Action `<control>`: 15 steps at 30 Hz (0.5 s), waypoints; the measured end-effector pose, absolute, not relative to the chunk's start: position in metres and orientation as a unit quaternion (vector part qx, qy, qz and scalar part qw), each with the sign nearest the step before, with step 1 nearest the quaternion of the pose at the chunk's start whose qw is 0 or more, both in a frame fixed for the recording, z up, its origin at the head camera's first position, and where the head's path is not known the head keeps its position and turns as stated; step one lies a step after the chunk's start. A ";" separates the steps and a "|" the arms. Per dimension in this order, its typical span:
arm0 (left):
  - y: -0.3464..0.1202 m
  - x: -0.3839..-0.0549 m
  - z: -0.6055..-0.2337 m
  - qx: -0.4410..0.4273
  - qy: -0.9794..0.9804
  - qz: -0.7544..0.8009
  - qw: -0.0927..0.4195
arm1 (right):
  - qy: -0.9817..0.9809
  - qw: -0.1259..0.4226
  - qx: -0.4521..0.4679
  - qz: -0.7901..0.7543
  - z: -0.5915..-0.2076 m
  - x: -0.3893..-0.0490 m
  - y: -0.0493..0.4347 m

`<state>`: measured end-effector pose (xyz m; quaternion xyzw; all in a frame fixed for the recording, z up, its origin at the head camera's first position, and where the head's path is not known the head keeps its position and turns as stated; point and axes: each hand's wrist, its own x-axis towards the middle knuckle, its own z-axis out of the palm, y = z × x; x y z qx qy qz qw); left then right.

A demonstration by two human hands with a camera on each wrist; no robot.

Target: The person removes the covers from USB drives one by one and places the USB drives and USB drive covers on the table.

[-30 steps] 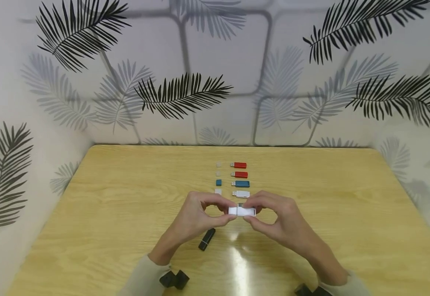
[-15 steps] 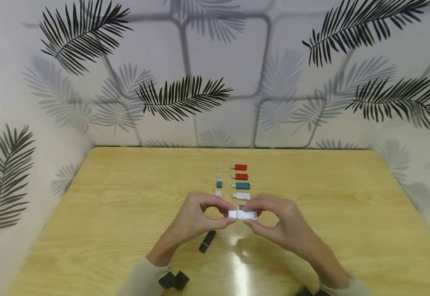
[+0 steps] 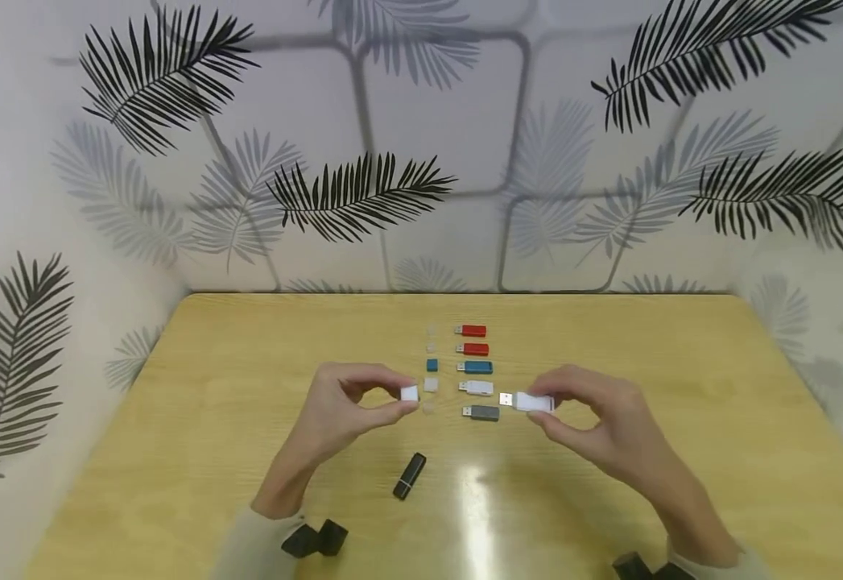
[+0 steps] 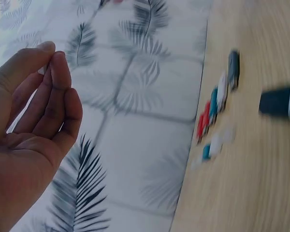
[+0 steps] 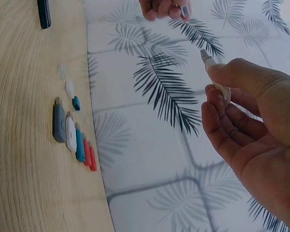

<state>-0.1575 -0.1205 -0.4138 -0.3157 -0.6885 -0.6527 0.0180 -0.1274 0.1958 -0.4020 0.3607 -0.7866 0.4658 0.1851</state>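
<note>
In the head view my left hand (image 3: 334,411) pinches a small white cap (image 3: 410,393) between thumb and forefinger. My right hand (image 3: 602,411) pinches a white USB stick (image 3: 535,402), its metal plug bare and pointing left toward the cap. A wide gap separates the two pieces. Between the hands, on the table, lie a grey USB stick (image 3: 481,413), a white one (image 3: 476,387), a blue one (image 3: 475,367) and two red ones (image 3: 473,350). A column of caps, among them a blue cap (image 3: 431,365) and a white cap (image 3: 431,385), lies left of them.
A black capped USB stick (image 3: 410,475) lies slanted on the wooden table (image 3: 211,387), nearer to me than the rows. Behind the table's far edge stands a leaf-patterned backdrop (image 3: 435,121). Light glares off the tabletop below the hands.
The cap has come off the white USB stick. My left hand has moved left with the cap, my right hand right with the stick, uncovering the grey stick on the table.
</note>
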 end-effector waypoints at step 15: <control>-0.106 -0.161 -0.424 -0.276 -0.722 -0.633 -0.045 | -0.794 0.156 0.351 0.470 -0.409 -0.132 0.195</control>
